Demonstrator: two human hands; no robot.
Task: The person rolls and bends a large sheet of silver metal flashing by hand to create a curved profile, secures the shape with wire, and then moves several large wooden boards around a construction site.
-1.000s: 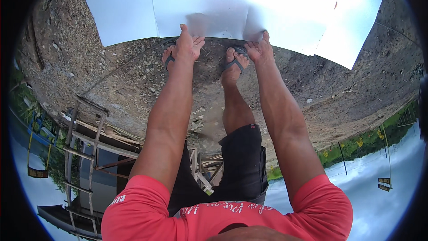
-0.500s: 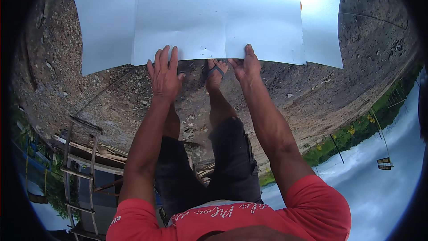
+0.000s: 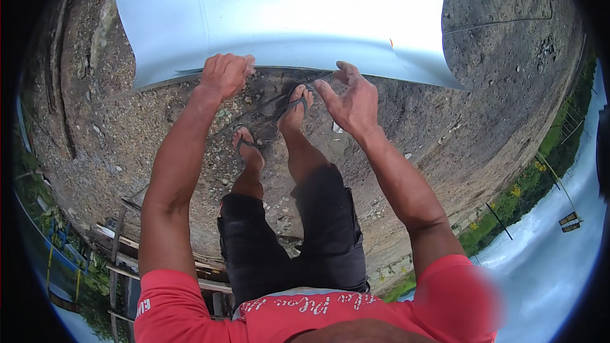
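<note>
A large shiny silver metal sheet (image 3: 273, 16) spreads out ahead of me, its near part curving along the edge. My left hand (image 3: 225, 76) is closed at that near edge, left of the middle, with its fingers curled round the sheet. To the right, my right hand (image 3: 352, 98) has its thumb and fingers apart. Its fingertips come up to the same edge; whether they touch it I cannot tell. A thin edge of what looks like a second layer shows beside my left hand. A small orange mark (image 3: 392, 44) lies on the sheet's right part.
My feet in dark flip-flops (image 3: 298, 100) stand on stony bare ground (image 3: 159, 146) just short of the sheet. A wooden ladder-like frame (image 3: 117, 260) and boards (image 3: 210, 273) lie behind at lower left. A thin line or cable (image 3: 495, 24) runs over the ground at right.
The narrower top sheet no longer shows as a separate outline. My left hand has gone from spread fingers to closed at the edge. The right hand's thumb has dropped below the edge.
</note>
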